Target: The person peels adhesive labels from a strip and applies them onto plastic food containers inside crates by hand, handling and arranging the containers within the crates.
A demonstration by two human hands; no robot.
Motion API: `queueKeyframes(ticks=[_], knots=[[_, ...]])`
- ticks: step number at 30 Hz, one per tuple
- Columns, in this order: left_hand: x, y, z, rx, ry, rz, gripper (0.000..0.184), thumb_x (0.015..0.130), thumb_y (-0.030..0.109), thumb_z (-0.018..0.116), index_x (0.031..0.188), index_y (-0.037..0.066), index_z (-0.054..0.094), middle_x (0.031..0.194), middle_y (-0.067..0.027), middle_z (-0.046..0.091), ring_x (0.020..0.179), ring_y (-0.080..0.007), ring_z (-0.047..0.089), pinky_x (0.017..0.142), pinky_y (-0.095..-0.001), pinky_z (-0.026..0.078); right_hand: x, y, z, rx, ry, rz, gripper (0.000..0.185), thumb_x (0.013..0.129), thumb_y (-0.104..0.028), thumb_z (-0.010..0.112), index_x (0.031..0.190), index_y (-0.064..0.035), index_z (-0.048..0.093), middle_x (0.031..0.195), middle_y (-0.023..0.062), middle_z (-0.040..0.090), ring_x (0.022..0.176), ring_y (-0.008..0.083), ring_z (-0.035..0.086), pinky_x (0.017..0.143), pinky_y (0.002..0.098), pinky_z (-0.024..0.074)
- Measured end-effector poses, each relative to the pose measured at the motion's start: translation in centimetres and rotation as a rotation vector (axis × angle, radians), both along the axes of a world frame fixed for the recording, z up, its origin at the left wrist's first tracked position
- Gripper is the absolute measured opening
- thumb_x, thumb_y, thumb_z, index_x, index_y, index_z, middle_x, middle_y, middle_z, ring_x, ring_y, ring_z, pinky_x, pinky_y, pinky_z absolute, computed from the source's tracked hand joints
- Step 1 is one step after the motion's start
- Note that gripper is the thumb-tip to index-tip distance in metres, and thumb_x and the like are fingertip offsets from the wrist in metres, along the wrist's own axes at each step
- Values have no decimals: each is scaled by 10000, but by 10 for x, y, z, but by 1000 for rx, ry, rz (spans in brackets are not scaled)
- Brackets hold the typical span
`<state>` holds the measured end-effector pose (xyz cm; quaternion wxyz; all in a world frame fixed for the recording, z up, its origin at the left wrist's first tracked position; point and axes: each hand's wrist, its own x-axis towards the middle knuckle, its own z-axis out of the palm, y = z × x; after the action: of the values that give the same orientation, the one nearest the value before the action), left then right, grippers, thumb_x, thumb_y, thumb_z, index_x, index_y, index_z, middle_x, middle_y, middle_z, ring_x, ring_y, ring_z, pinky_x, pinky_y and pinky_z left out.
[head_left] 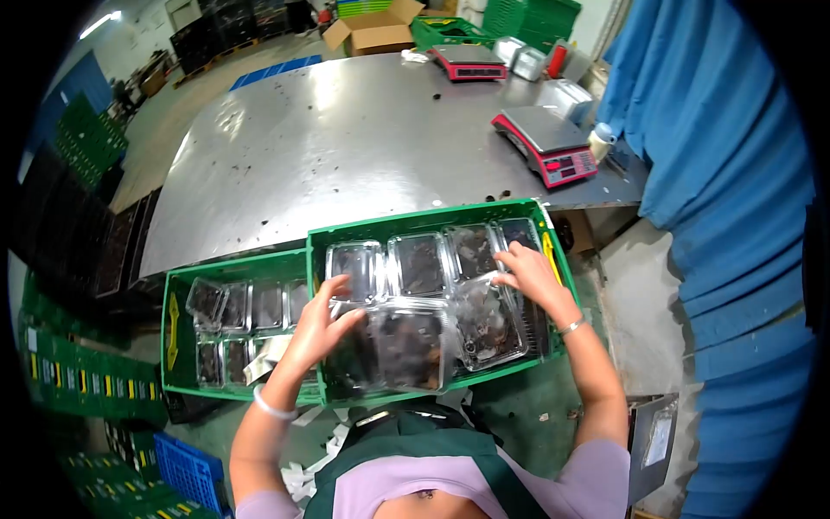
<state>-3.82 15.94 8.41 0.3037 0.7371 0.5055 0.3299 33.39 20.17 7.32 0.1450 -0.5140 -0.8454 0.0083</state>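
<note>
My left hand [322, 330] is above the left part of the nearer green crate [415, 218], thumb and fingers spread, with no container visibly gripped. Beside its thumb is a clear plastic container [411, 346] with dark contents, slightly blurred. My right hand [529, 278] reaches over the crate's right side, thumb and fingers apart. Its thumb touches or hovers by the upper corner of a tilted clear container [489, 324] holding dark brown pieces; contact is hard to tell. Along the crate's far side stand more such boxes, among them one clear container [418, 264].
A second green crate [233, 266] with several filled clear boxes adjoins on the left. Behind lies a metal table [346, 147] carrying two red scales [545, 147] and scattered dark crumbs. A blue curtain [718, 173] hangs at right; paper scraps [316, 463] litter the floor.
</note>
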Motion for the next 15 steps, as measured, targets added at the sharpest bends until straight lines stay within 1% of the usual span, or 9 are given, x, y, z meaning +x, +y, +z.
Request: queueKeyframes(ticks=[1,2,3,4,7,10,12,14,15], knots=[[2,-3,9,-174,-38,-20,453,787,181,611,1182,42,438,1037,-89,552,744,-158,540,625,-267,443,-3,-4,-13,19,-28,16,414,680,-336,672,990,-82,567,867,101,518,782,289,557,655,385,463],[1,-6,22,-343,-85,-37,499,796,183,601,1236,54,406,1075,-80,545,709,-132,538,576,-244,444,-11,-9,-17,-57,80,16,403,703,-326,662,1012,-86,566,872,92,526,778,283,561,655,381,465],[-6,-15,27,-420,-242,-56,477,803,183,606,1220,49,417,1096,-78,548,590,-77,495,488,-223,411,-19,-13,-21,-75,162,37,411,706,-334,662,1024,-93,564,873,88,528,781,279,563,654,377,467],[-14,-28,30,-499,-419,-55,436,839,214,548,1222,50,420,1105,-78,539,575,-75,476,492,-210,408,-27,-20,-25,-110,242,58,419,709,-342,661,1037,-100,563,874,83,529,783,276,565,652,372,469],[-50,-67,17,-494,-633,68,412,903,308,414,1195,18,432,1092,-100,539,540,-67,441,493,-199,404,-51,-21,-39,-202,159,177,483,734,-387,626,1108,-94,536,1000,88,524,904,280,530,734,378,444],[-73,-124,-12,-425,-751,342,513,883,458,428,1130,10,463,1051,-105,553,535,-77,473,474,-210,408,-106,-23,-37,-271,157,360,566,724,-354,633,1206,-99,482,1185,144,470,1094,327,434,896,414,360],[-81,-162,-22,-399,-721,428,511,877,433,445,1167,13,456,1059,-96,556,600,-99,506,573,-235,442,-135,-22,-63,-244,114,544,641,730,-446,597,1259,-131,421,1271,142,387,1155,349,368,936,474,297],[-79,-205,-42,-290,-978,573,477,902,397,428,1185,14,447,1049,-75,553,580,-89,486,558,-224,428,-163,-16,-112,-128,-19,705,717,735,-539,561,1312,-163,361,1357,140,303,1215,371,302,976,534,234],[-76,-224,-35,-277,-900,724,454,920,390,399,1170,14,444,1019,-61,549,557,-76,451,525,-211,401,-164,-15,-135,-47,-99,751,756,738,-586,542,1338,-179,331,1399,139,262,1246,382,269,997,564,202]])
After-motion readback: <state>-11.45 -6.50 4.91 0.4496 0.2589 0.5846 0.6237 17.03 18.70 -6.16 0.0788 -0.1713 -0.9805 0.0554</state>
